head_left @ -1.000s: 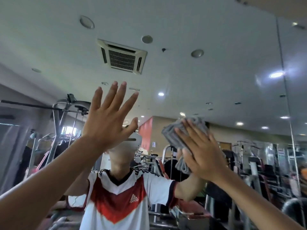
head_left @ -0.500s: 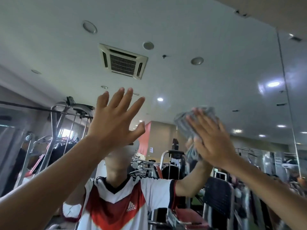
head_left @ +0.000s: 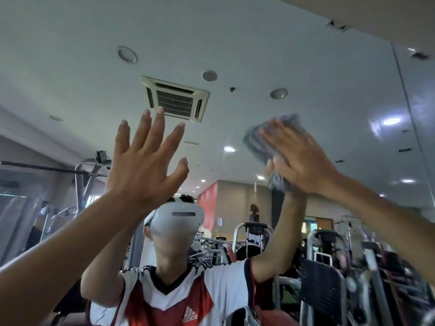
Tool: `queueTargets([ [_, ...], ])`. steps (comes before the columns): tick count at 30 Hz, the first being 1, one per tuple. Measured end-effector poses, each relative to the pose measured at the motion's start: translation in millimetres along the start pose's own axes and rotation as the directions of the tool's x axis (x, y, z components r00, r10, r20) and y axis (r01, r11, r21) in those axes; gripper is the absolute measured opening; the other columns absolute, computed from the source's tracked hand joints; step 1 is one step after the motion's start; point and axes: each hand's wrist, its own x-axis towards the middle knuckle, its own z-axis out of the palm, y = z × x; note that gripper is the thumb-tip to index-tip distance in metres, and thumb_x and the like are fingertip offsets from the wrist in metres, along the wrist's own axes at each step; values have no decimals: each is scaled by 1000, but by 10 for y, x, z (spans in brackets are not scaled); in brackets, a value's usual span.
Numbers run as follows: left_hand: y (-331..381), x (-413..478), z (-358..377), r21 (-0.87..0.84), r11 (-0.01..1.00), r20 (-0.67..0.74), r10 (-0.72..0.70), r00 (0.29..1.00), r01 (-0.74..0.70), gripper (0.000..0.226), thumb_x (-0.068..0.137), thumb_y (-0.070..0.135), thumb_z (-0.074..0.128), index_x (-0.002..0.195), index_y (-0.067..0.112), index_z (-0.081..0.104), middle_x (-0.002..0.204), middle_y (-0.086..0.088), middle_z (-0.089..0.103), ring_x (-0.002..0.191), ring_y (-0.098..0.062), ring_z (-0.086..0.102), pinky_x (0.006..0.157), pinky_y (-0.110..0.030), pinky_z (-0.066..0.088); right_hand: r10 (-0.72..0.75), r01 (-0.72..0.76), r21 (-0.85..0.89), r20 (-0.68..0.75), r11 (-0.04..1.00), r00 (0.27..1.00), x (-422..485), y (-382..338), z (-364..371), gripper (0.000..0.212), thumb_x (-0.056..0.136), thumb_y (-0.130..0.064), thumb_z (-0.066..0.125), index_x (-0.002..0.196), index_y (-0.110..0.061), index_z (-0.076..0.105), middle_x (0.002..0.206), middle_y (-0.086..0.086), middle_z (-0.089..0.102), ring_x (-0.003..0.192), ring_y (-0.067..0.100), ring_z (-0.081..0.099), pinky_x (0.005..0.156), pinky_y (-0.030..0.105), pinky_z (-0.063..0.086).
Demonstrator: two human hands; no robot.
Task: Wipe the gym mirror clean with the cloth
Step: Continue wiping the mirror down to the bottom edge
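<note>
Scene evenly lit by recessed ceiling lights (head_left: 392, 121) reflected in mirror (head_left: 329, 67); glare patch seen upper right. Motion blur noted on right hand (head_left: 303, 158) and cloth (head_left: 259, 140). Wide-angle bending seen at edges.

There is one left hand (head_left: 143, 170), one right hand (head_left: 303, 161), one cloth (head_left: 260, 140), one mirror (head_left: 70, 67).

One head-worn wide-angle camera faces the large glass wall mirror (head_left: 306, 67) close up, tilted upward.

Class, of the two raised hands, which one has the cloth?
The right hand: its flat fingers press the grey cloth to the mirror; the left hand is spread and bare.
</note>
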Motion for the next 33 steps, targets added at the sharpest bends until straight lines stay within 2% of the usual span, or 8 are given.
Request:
queueTargets([
  [3, -7, -5, -3, -4, 1000, 7, -22, 1000, 22, 72, 95, 57, 18, 161, 29, 15, 168, -9, 0, 155, -26, -7, 123, -50, -7, 429, -421, 90, -96, 903, 898, 608, -155, -32, 68, 94, -45, 18, 159, -24, 15, 167, 2, 11, 154, 19, 4, 124, 46, 5],
  [5, -14, 2, -2, -5, 1000, 13, -21, 1000, 21, 72, 95, 57, 17, 161, 29, 14, 168, -8, -1, 155, -25, -6, 124, -50, -6, 541, -528, 118, -152, 841, 827, 883, -478, -22, 64, 98, -40, 21, 159, -22, 16, 167, 3, 11, 154, 19, 4, 123, 44, -2],
  [9, -17, -8, 0, 4, 999, 14, -38, 999, 38, 72, 95, 58, 17, 161, 30, 14, 168, -7, 0, 156, -25, -4, 124, -50, -3, 87, -82, 44, -137, 996, 987, 585, -945, 107, 65, 97, -44, 15, 157, -22, 19, 165, 2, 14, 153, 18, 7, 122, 41, -3],
  [12, -8, -27, 0, 5, 1000, -4, -21, 1000, 21, 71, 96, 56, 21, 160, 27, 19, 168, -10, 8, 156, -28, 3, 124, -49, 1, -156, 156, 0, -60, 988, 986, 143, -639, 114, 60, 98, -39, 27, 156, -24, 22, 163, -1, 18, 151, 14, 11, 122, 40, 6],
  [18, -253, -7, -54, 113, 985, -50, 136, 989, -129, 74, 95, 55, 32, 153, 9, 40, 158, -16, 38, 147, -31, 34, 113, -48, 25, 226, -221, 91, -54, 971, 973, 452, -63, -81, 72, 88, -45, 19, 156, -23, 28, 163, 2, 22, 152, 19, 15, 121, 51, 20],
  [21, -365, -25, -52, 101, 981, -68, 171, 983, -164, 75, 96, 53, 31, 153, 4, 36, 159, -13, 34, 148, -27, 32, 116, -44, 22, 470, -459, 116, -94, 881, 878, 985, -462, -117, 71, 90, -43, 16, 158, -23, 20, 166, 0, 14, 153, 18, 8, 124, 43, 6],
  [28, -417, -123, 5, 44, 993, -72, 109, 991, -106, 76, 97, 52, 25, 155, 3, 29, 163, -13, 26, 152, -25, 22, 122, -41, 9, -37, 41, 67, -61, 997, 997, 585, -1193, 68, 59, 99, -38, 21, 156, -24, 24, 161, -6, 11, 151, 10, 5, 121, 37, 0],
  [33, -465, -285, 45, 14, 991, -74, 132, 988, -132, 75, 99, 51, 23, 155, 2, 28, 163, -15, 26, 152, -28, 22, 123, -47, 13, 372, -359, 134, -92, 924, 924, 967, -867, -61, 64, 93, -40, 19, 157, -29, 23, 165, -6, 14, 152, 10, 6, 122, 41, 9],
])
